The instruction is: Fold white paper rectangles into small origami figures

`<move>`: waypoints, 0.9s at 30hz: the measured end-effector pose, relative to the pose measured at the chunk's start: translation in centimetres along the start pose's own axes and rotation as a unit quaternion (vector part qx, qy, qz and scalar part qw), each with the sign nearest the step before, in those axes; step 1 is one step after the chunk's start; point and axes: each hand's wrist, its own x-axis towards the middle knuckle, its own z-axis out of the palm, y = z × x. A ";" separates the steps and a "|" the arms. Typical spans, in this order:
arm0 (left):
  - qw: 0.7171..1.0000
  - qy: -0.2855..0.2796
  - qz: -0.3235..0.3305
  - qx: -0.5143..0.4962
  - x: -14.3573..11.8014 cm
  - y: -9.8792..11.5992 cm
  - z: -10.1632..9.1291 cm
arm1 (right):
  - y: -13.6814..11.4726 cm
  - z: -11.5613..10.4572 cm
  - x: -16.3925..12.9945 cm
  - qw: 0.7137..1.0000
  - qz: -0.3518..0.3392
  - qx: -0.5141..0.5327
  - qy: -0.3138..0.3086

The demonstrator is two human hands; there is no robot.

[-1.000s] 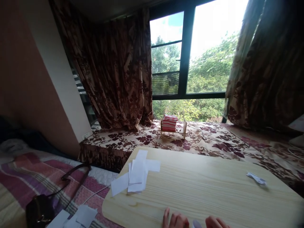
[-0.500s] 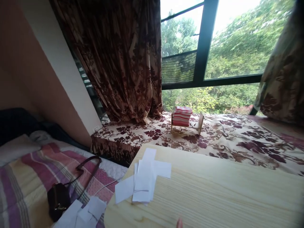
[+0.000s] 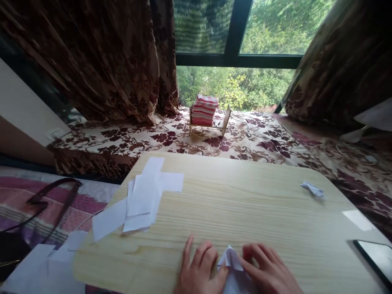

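Near the bottom of the head view, a partly folded sheet of white paper [image 3: 232, 260] lies on the pale wooden table [image 3: 245, 204], its top coming to a point. My left hand [image 3: 200, 267] presses on the paper's left side with the thumb, the other fingers bent on the tabletop. From the right, my right hand [image 3: 268, 267] pinches the paper's edge with curled fingers. The lower part of the sheet runs out of the frame. To the left rests a loose pile of white paper slips [image 3: 142, 196]. A small folded paper piece [image 3: 312, 189] sits at the table's far right.
A dark phone or tablet [image 3: 375, 257] lies at the right edge. Beyond the table, a small wooden rack [image 3: 226, 121] holds folded striped cloths [image 3: 204, 110] on the flowered window seat. At left, more paper [image 3: 30, 267] and a strapped bag [image 3: 12, 253] lie on the bed.
The view has swung down and to the right, so both hands and the paper between them now show. Before, only one fingertip was visible at the bottom.
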 end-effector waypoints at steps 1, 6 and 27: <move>1.000 -0.007 0.010 -0.003 0.3 0.0 -0.7 | -0.1 -0.3 0.2 1.000 0.001 0.005 -0.005; 0.998 -0.064 0.003 -0.010 1.7 0.3 -2.1 | -0.9 -1.6 0.7 1.000 0.006 0.018 0.001; 0.997 -0.065 0.050 0.010 0.8 2.4 -1.6 | -1.2 -2.1 1.1 0.996 0.030 0.074 0.030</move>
